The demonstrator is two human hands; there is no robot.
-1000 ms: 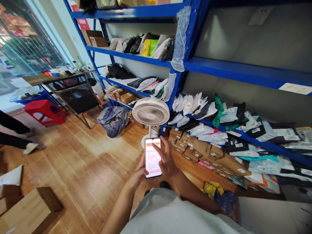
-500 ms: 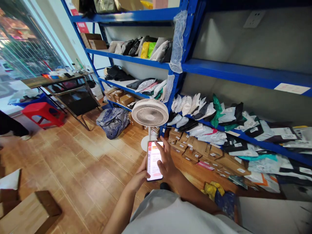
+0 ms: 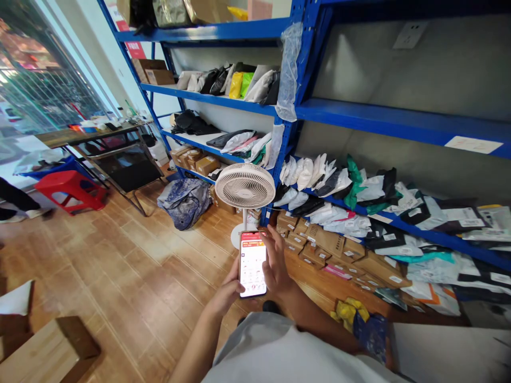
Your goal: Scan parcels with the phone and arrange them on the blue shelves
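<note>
A lit smartphone [image 3: 253, 268] stands upright in front of my body, its screen showing a red band on top and a white page with small icons. My left hand [image 3: 227, 291] is closed round its lower left side, the thumb over the bottom corner of the screen. At the phone's right edge is my right hand [image 3: 277, 266], fingers bent and apart, with the index fingertip by the upper right of the screen. It holds nothing that I can see; whether it touches the phone cannot be told.
A white standing fan [image 3: 245, 186] is just beyond the phone. Blue shelving [image 3: 359, 118] carries many bagged parcels, with cardboard boxes [image 3: 319, 239] below. A red stool [image 3: 69, 191], a wrapped bundle [image 3: 184, 202] and a carton [image 3: 48, 351] are to the left. A person's legs [image 3: 16, 199] show at far left.
The phone screen has switched from a pink-and-white page to a red-topped page with icons. My right index finger has drawn back to the screen's edge. The person's feet at left have shifted.
</note>
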